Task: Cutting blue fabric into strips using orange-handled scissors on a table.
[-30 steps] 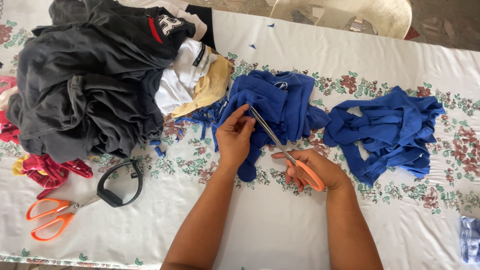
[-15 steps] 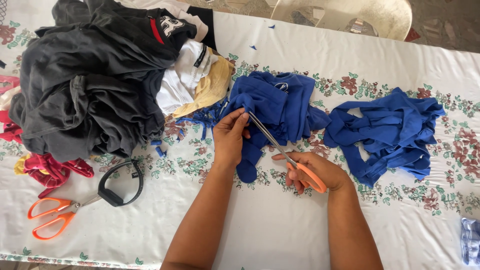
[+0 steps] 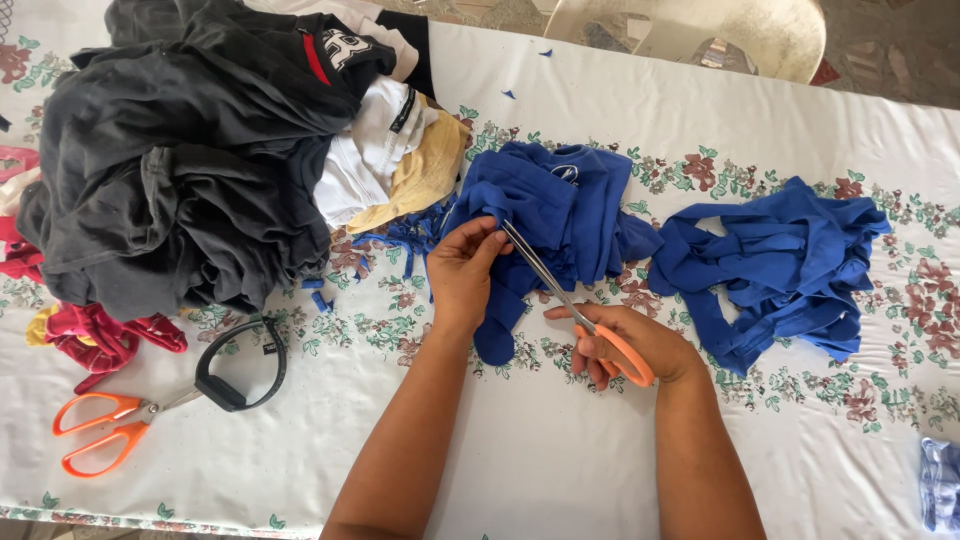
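My left hand (image 3: 462, 270) pinches the near edge of a folded blue garment (image 3: 560, 205) lying in the middle of the table. My right hand (image 3: 625, 345) grips orange-handled scissors (image 3: 560, 290), whose metal blades slant up and left into the blue cloth just beside my left fingers. A strip of the same blue cloth hangs down below my left hand to a rounded end (image 3: 495, 345).
A heap of cut blue strips (image 3: 780, 265) lies to the right. A big pile of dark, white and yellow clothes (image 3: 200, 150) fills the left. A second pair of orange scissors (image 3: 100, 430), a black band (image 3: 240, 365) and red cloth (image 3: 90, 335) lie near left. A pale chair (image 3: 720, 35) stands behind the floral tablecloth (image 3: 560, 450).
The scissors' blades have edged slightly further up into the blue cloth, and my left hand has shifted a little with it. Everything else is still.
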